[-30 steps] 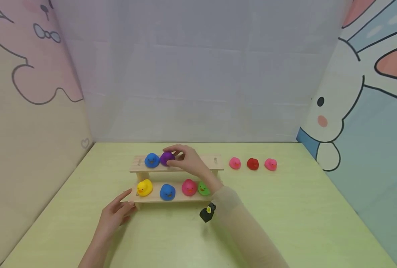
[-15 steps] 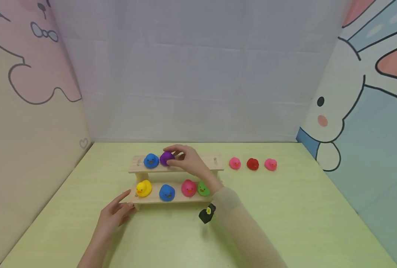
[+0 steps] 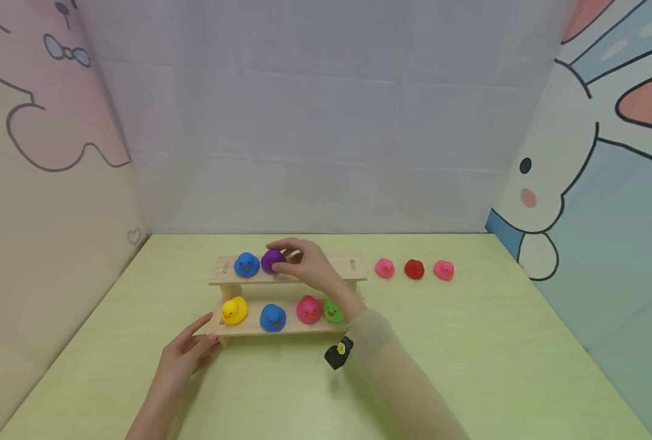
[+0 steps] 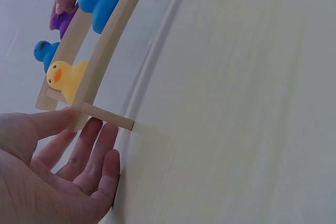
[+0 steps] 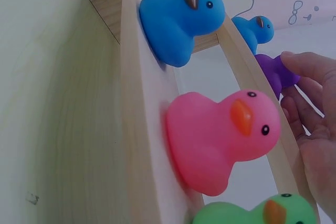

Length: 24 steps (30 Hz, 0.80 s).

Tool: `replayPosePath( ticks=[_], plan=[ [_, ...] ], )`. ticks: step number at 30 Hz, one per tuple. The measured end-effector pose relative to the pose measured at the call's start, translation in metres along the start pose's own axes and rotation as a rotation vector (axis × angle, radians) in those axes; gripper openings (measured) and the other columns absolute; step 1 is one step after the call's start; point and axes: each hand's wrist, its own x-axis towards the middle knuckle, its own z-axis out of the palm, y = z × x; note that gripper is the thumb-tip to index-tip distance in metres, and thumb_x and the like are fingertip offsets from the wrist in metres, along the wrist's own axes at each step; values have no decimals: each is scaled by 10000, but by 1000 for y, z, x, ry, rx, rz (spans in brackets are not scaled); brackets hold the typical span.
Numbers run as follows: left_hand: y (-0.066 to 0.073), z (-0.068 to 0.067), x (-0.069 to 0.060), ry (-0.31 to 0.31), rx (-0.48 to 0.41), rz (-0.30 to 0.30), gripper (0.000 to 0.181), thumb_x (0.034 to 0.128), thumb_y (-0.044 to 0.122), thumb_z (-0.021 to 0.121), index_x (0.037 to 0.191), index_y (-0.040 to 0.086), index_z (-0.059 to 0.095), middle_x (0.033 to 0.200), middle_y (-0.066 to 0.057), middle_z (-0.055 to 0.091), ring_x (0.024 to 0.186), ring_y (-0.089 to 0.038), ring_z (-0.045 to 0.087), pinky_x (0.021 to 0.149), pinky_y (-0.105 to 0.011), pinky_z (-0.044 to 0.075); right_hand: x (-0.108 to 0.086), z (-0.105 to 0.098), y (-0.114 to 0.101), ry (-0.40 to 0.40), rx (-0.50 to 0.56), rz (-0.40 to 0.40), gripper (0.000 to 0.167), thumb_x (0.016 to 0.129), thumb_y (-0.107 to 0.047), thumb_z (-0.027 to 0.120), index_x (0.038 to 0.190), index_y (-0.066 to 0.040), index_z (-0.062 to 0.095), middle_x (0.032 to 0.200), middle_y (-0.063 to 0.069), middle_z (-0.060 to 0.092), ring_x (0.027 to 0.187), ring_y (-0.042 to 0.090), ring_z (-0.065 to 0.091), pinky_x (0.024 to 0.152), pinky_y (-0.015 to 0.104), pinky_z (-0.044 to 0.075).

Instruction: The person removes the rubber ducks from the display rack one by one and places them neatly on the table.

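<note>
In the head view, a two-tier wooden rack (image 3: 304,330) stands mid-table. My right hand (image 3: 309,266) pinches a purple rubber duck (image 3: 271,261) on the upper shelf, beside a blue duck (image 3: 246,264). The right wrist view shows thumb and fingers on either side of the purple duck (image 5: 275,74). My left hand (image 3: 179,354) holds the lower shelf's left end, with the thumb at the board and fingertips by its underside in the left wrist view. A yellow duck (image 3: 234,310), another blue duck (image 3: 273,318), a pink duck (image 3: 309,310) and a green duck (image 3: 333,311) line the lower shelf.
Right of the rack, a small pink duck (image 3: 384,267), a red duck (image 3: 414,269) and another pink duck (image 3: 443,270) sit in a row on the table (image 3: 501,342). A pale curtain (image 3: 326,134) hangs behind; printed panels flank both sides.
The head view has shifted slightly, moving the left side of the scene leftward. Both hands keep their poses at the rack and the purple duck.
</note>
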Motion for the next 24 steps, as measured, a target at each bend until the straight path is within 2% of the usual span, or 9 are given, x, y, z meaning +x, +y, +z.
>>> replayPosePath(
  ticks=[10,24],
  plan=[
    [-1,-1,0,-3,-2,2,581,1002,298,585,1536,218,370,951,145,694,862,82,665,787,-166,528,0,1,-1,12,9,1,398,913,-166,714,1300,-116,635,1245,53,668,1081,184,599,912,237,522],
    [-2,-1,0,-6,-1,-1,579,1007,298,576,1540,230,362,981,125,694,871,94,661,801,-164,531,-2,3,0,44,62,15,375,912,-180,716,1281,-163,653,1236,33,672,1064,168,606,911,237,528]
  ],
)
